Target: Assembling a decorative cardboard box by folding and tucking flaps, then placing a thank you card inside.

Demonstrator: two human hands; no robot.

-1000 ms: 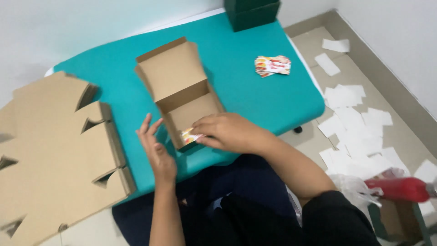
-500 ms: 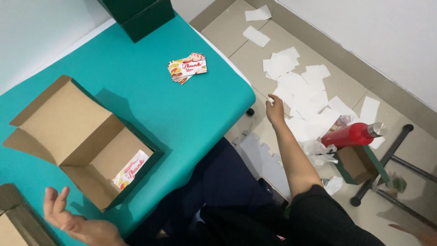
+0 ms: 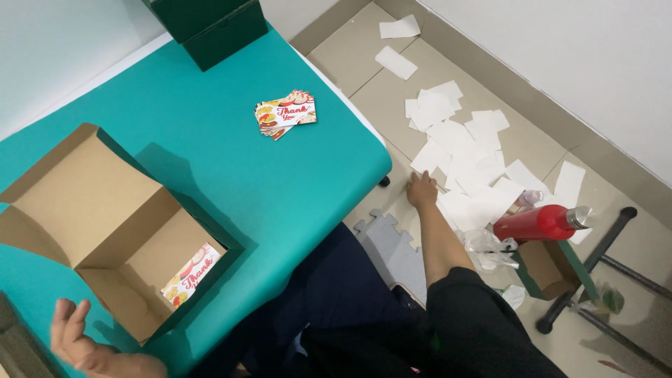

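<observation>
An open brown cardboard box [image 3: 105, 217] with a raised lid sits on the teal table [image 3: 294, 182], and a printed card [image 3: 190, 276] lies inside it. My left hand [image 3: 84, 343] hovers at the box's near corner, fingers apart and empty. My right hand [image 3: 422, 190] reaches down beside the table to the floor, resting at the edge of a heap of white paper sheets [image 3: 469, 161]. A small stack of printed cards [image 3: 285, 113] lies on the table further back.
A dark green box [image 3: 210, 24] stands at the table's far edge. On the floor are a red bottle [image 3: 539, 222], a small open brown box [image 3: 549, 269], a clear plastic bag [image 3: 486, 248], a grey foam mat piece [image 3: 392, 245] and black chair legs [image 3: 616, 266].
My right hand has left the box, with the card now lying inside, and swung right and down to the paper sheets on the floor. The view has turned right with it.
</observation>
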